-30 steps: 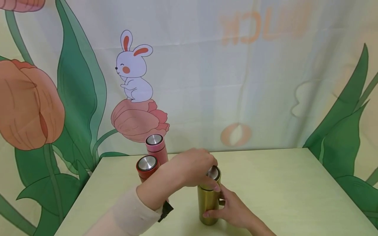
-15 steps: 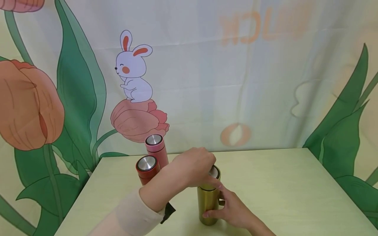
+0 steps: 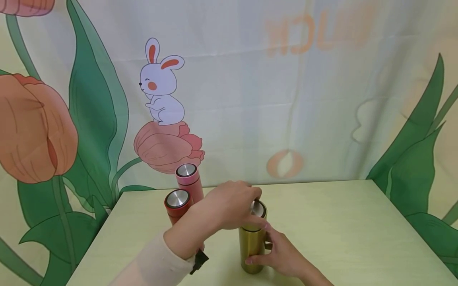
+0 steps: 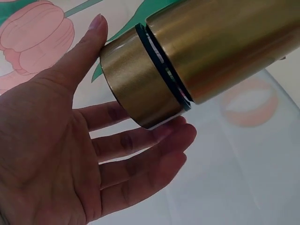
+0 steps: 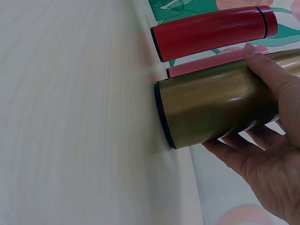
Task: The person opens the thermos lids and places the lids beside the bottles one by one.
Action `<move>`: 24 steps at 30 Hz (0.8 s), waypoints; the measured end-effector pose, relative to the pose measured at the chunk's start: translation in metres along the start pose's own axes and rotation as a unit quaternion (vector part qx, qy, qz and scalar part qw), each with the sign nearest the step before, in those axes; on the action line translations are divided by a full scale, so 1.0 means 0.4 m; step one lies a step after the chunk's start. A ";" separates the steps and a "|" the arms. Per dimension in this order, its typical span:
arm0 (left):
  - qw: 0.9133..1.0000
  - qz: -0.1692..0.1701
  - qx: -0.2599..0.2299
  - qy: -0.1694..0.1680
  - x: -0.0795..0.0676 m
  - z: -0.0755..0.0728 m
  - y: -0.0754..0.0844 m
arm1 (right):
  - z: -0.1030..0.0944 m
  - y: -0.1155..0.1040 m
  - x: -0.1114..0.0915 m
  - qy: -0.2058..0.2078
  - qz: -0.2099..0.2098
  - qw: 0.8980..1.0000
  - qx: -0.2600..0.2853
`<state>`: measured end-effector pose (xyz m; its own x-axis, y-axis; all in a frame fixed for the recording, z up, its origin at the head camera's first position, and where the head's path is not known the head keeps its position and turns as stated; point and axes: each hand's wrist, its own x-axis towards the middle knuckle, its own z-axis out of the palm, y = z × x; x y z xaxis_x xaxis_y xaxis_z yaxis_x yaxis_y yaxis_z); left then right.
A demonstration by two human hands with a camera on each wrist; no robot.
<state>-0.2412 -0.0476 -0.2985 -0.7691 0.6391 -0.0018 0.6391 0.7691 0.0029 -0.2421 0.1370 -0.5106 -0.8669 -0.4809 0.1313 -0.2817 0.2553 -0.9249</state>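
Observation:
A gold thermos (image 3: pixel 252 250) stands upright on the table. My left hand (image 3: pixel 229 204) reaches over from the left and holds its lid (image 4: pixel 140 79), thumb on one side and fingers on the other. A narrow gap with a dark ring shows between lid and body in the left wrist view. Lower down, my right hand (image 3: pixel 284 254) grips the thermos body (image 5: pixel 215 103) from the right side, with the thumb in front. The base rests on the tabletop.
A red thermos (image 3: pixel 177 206) and a pink thermos (image 3: pixel 191 184) stand to the left, partly hidden behind my left forearm. The pale table (image 3: pixel 340 222) backs onto a printed curtain (image 3: pixel 232 99) with tulips and a rabbit.
My left hand and wrist shift slightly about the lid, first a little right, then back left. My right hand and the gold thermos stay in place.

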 end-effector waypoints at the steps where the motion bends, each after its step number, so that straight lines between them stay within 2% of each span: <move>1: 1.000 0.005 0.000 -0.001 -0.002 0.001 -0.004 | 0.000 -0.001 0.000 0.000 0.001 1.000 0.001; 5: 0.999 0.025 -0.030 -0.019 -0.011 -0.001 -0.019 | 0.000 -0.004 0.000 0.004 0.000 1.000 0.000; 11: 0.993 0.065 -0.081 -0.052 -0.029 -0.012 -0.038 | -0.001 -0.004 0.003 -0.004 0.001 1.000 0.002; 18: 0.983 0.144 -0.085 -0.073 -0.036 -0.018 -0.054 | -0.003 0.001 0.005 -0.010 0.000 1.000 0.018; 21: 0.980 0.160 -0.086 -0.080 -0.035 -0.018 -0.059 | -0.003 0.002 0.004 -0.011 0.004 1.000 0.017; 24: 0.979 0.159 -0.093 -0.089 -0.034 -0.018 -0.062 | -0.003 0.002 0.004 -0.010 0.009 1.000 0.012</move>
<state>-0.2464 -0.0753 -0.2913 -0.5073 0.8494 -0.1453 0.8222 0.5276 0.2137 -0.2441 0.1375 -0.5106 -0.8638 -0.4924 0.1071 -0.2553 0.2444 -0.9355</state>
